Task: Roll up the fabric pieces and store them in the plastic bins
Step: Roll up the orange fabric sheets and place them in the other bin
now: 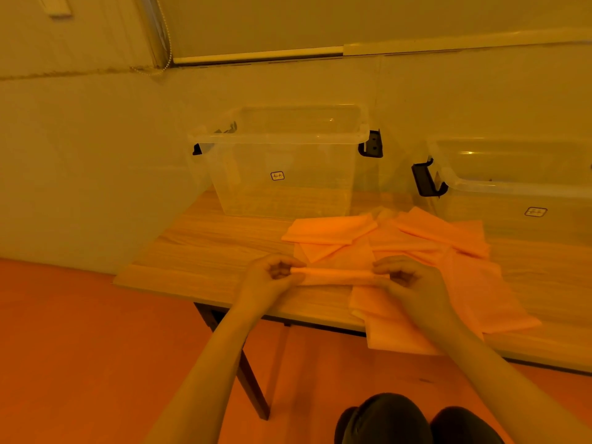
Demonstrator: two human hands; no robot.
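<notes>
A rolled orange fabric piece (336, 274) lies across the wooden table's front part. My left hand (272, 273) pinches its left end and my right hand (407, 277) grips its right end, fingers curled round the roll. Several flat orange fabric pieces (426, 241) lie spread behind and to the right of the roll, one hanging over the front edge. A clear plastic bin (285, 161) with black latches stands behind them. A second clear bin (519, 187) stands at the right.
The wooden table (205, 251) stands against a pale wall; its left corner and front edge are close to my hands. A dark table leg (253, 379) runs down below. My dark knees (416, 421) show at the bottom over an orange floor.
</notes>
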